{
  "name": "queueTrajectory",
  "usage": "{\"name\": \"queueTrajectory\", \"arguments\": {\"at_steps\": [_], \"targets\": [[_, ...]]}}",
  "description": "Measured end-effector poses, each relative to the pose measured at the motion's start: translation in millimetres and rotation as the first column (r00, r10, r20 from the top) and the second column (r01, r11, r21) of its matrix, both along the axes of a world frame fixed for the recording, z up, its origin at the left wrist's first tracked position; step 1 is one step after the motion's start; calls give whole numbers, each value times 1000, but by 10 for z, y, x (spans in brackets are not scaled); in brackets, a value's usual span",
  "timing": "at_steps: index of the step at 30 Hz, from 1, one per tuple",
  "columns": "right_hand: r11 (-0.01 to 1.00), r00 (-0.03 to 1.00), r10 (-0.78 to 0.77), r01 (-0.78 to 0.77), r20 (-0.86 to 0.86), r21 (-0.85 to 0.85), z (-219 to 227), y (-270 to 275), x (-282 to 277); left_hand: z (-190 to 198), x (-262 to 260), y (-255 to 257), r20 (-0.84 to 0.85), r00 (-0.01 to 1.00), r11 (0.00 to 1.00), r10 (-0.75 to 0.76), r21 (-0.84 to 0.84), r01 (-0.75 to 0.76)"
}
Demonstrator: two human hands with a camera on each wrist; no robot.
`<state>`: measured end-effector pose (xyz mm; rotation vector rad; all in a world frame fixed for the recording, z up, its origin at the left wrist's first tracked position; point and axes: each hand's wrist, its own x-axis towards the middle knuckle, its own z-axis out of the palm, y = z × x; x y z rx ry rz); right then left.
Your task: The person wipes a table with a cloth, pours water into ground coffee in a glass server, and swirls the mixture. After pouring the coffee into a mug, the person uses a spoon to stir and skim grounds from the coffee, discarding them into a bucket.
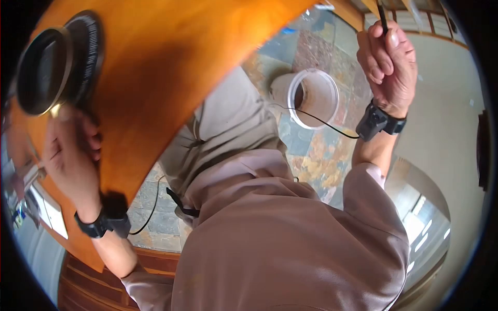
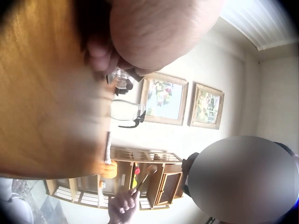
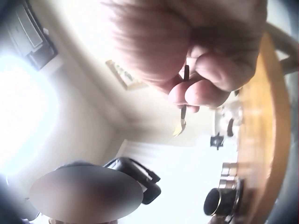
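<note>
A black cup (image 1: pixel 41 72) with a gold rim stands at the table's far left, over a round black disc (image 1: pixel 92 57) with pale lettering. My left hand (image 1: pixel 72 155) pinches the cup's gold handle; in the left wrist view the cup is out of sight. Off the table's other side, my right hand (image 1: pixel 389 67) is raised, its fingers curled round the dark handle of a slim utensil (image 1: pixel 383 18). The left wrist view shows its rounded, spoon-like head (image 2: pixel 152 169), and a gold-coloured end (image 3: pixel 179 128) appears in the right wrist view.
The orange wooden table (image 1: pixel 140 67) curves along my left side. A white bucket (image 1: pixel 314 98) stands on the stone-tiled floor. A clear curved chair back (image 1: pixel 420 207) is behind my right arm. Glass jars (image 2: pixel 125 110) stand on the table, and wooden shelves (image 2: pixel 159 186) are beyond.
</note>
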<state>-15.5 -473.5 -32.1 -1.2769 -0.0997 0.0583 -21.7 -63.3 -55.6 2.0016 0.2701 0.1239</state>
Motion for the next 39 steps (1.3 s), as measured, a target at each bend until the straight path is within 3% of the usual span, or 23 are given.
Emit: {"name": "queueTrajectory", "arguments": {"at_steps": [2, 8, 10, 11, 12, 15, 16, 18, 22, 25, 29, 31, 35, 37, 39], "targets": [[994, 990, 102, -98, 99, -38, 192, 325, 225, 0, 1, 45, -56, 998, 993, -19, -113, 13], [940, 972, 210, -172, 105, -294, 594, 1263, 650, 57, 3, 6, -29, 995, 972, -99, -217, 91], [777, 971, 237, -166, 38, -607, 718, 1491, 751, 74, 16, -26, -4, 995, 971, -98, -219, 95], [835, 958, 238, -119, 158, -538, 669, 1641, 779, 66, 23, -29, 13, 992, 965, -123, -231, 123], [828, 953, 259, -135, 158, -545, 689, 1711, 827, 51, 32, -19, 16, 995, 966, -103, -238, 104], [620, 845, 444, -51, 296, -783, 740, 1886, 920, -11, 39, 14, 60, 986, 963, -154, -215, 163], [616, 840, 456, -61, 293, -785, 717, 1920, 969, -34, 45, 29, 85, 980, 969, -179, -159, 191], [453, 605, 645, 190, 467, -871, 643, 1990, 1076, -59, 39, 51, 104, 976, 973, -194, -109, 205], [448, 432, 720, 307, 542, -840, 623, 2065, 1175, -6, 57, 28, 138, 969, 968, -203, -118, 220], [367, 406, 761, 374, 507, -852, 649, 2047, 1219, 11, 52, 18, 150, 968, 965, -202, -136, 223], [359, 365, 786, 387, 499, -849, 633, 2044, 1298, 9, 60, 25, 177, 957, 965, -229, -89, 247], [411, 290, 797, 384, 530, -827, 608, 2053, 1353, 19, 57, 20, 164, 962, 966, -220, -102, 239], [368, 207, 838, 467, 504, -804, 610, 2011, 1402, 17, 59, 6, 180, 959, 967, -219, -90, 238], [457, 51, 830, 508, 555, -730, 565, 2009, 1424, 26, 56, -13, 166, 966, 970, -200, -104, 219], [409, 78, 851, 522, 519, -749, 599, 1995, 1371, 26, 45, -23, 152, 972, 973, -178, -119, 197]]}}
